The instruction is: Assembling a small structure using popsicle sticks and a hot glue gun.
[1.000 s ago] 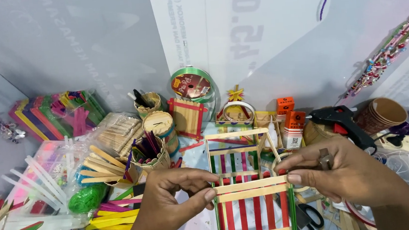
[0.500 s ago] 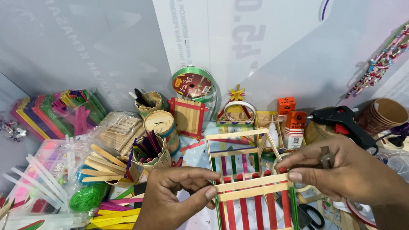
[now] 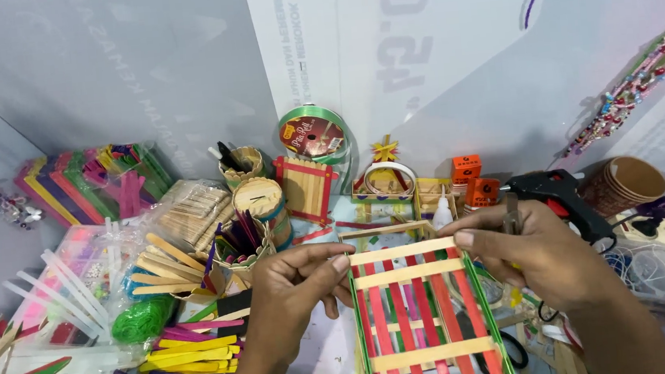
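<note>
Head view: I am holding a boxy frame of red, green and plain wooden craft sticks [image 3: 424, 315] at lower centre, my left hand [image 3: 290, 295] pinching its top left corner and my right hand [image 3: 551, 256] gripping the top right. A black hot-glue gun [image 3: 557, 191] is lying just beyond my right hand, and loose yellow and purple craft sticks [image 3: 183, 356] are spreading out at lower left.

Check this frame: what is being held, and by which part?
Both hands hold a craft-stick frame of red, green and plain sticks. The left hand pinches the left end of its top plain crossbar, and the right hand pinches the right end.
</note>
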